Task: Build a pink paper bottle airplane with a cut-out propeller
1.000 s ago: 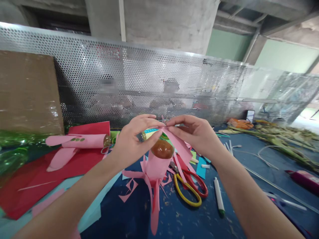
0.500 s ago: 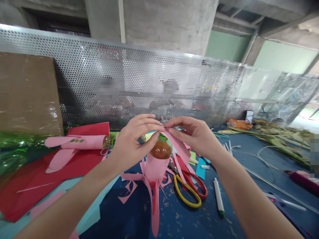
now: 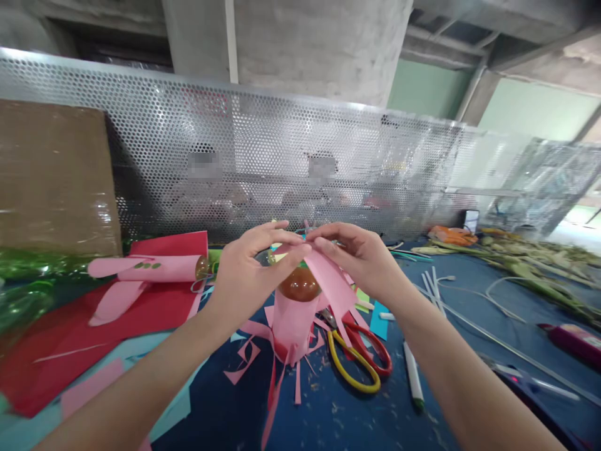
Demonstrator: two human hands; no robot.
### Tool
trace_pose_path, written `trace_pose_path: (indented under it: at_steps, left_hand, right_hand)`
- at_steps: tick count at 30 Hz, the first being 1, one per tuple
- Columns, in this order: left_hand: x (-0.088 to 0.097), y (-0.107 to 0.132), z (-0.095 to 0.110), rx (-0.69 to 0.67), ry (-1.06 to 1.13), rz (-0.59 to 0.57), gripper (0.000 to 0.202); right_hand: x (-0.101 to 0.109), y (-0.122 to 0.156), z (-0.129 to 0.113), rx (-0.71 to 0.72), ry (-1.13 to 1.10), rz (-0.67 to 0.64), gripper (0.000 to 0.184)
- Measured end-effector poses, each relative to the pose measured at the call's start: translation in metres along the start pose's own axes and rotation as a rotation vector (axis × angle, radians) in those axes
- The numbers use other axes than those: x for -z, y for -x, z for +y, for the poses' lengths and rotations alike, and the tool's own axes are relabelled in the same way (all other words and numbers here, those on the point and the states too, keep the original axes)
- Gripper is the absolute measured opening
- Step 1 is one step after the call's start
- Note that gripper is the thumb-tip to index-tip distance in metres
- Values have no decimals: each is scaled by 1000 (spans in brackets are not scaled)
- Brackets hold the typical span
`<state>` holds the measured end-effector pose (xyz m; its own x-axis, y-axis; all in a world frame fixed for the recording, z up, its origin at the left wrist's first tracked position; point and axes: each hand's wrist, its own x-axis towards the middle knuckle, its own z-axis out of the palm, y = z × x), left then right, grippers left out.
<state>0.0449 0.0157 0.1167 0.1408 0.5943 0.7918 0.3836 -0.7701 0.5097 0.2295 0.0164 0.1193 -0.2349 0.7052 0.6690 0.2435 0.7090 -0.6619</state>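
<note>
Pinching pink strip [image 3: 331, 282] between fingers [image 3: 292, 258], just above bottle [image 3: 298, 286].

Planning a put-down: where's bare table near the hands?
Bare blue table in front, between the pink strips and the pen, only tiny scraps. Another patch between the white rod and the leaves. Crowded: red paper at left, scissors beside the bottle.

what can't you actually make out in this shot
Head view only:
- Top of the bottle: covered by the left hand, the right hand and the pink paper strips they pinch.
- Blades of the scissors: hidden behind the pink paper.
- People behind the perforated screen: blurred, their actions unclear.
- Magenta object: cut off by the right edge.
</note>
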Motion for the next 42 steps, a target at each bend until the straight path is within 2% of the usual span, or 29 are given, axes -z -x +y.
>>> trace_pose_path:
  at_steps: [6, 11, 19, 25, 29, 31, 36, 42]
  left_hand:
    - [1, -3, -6, -36, 58, 5, 3]
    - [3, -4, -10, -49, 64, 13, 6]
    - [1, 4, -8, -4, 55, 50, 5]
    - [0, 5, -8, 80, 103, 0, 12]
    - [3, 3, -10, -27, 80, -63, 2]
    - [5, 2, -11, -71, 82, -65, 4]
    - [0, 5, -11, -76, 106, 3, 4]
    - [-15, 15, -12, -93, 139, 151, 5]
  right_hand:
    - [-7, 1, 1, 52, -77, 48, 5]
    - [-9, 1, 3, 18, -148, -4, 4]
    - [-14, 2, 11, -26, -195, 24, 8]
    - [-19, 3, 20, -45, -260, 58, 18]
    - [-21, 3, 20, -5, -298, 72, 17]
    - [-22, 3, 19, 31, -329, 72, 17]
    - [-28, 5, 19, 113, -313, 146, 13]
    - [-45, 16, 24, 133, -235, 360, 6]
